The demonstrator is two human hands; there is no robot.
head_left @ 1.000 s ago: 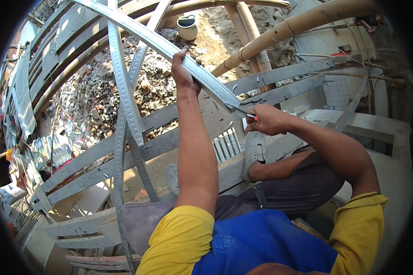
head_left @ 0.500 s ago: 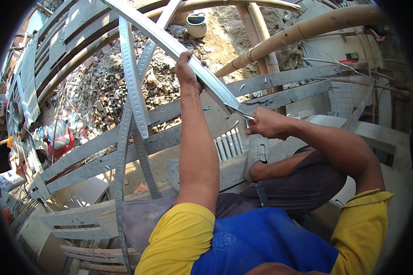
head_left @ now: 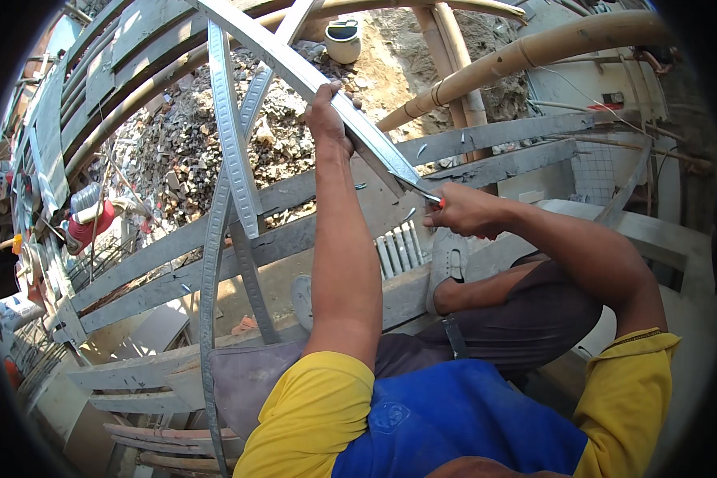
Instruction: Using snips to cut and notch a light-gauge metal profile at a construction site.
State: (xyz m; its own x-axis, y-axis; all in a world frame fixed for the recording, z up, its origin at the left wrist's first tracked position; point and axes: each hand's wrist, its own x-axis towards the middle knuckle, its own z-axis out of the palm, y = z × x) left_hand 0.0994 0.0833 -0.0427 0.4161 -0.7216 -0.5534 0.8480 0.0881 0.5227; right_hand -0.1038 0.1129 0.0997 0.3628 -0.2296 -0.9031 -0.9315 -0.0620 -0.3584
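Observation:
My left hand (head_left: pixel 329 119) is closed round a long silver metal channel (head_left: pixel 275 56) that slants from the top toward the lower right. At the channel's lower end, my right hand (head_left: pixel 462 209) grips red-handled snips (head_left: pixel 426 196); their metal jaws meet the channel, though exactly how they sit on it is too small to tell. Other embossed metal strips (head_left: pixel 231 127) stand crossed left of my left arm. My crossed leg in dark trousers (head_left: pixel 534 319) and a grey shoe (head_left: pixel 446 271) are beneath my right arm.
Grey planks (head_left: pixel 151 263) run below the channel. Bamboo poles (head_left: pixel 526 56) cross the upper right. A rubble heap (head_left: pixel 179 139) lies beyond, with a pale bucket (head_left: pixel 343 42) at the top. An indistinct red object (head_left: pixel 90 231) is among clutter at left.
The view has shifted slightly, moving the scene rightward. Both hands keep their grips, with the channel's end tilted a little. The red object at left has come into fuller view.

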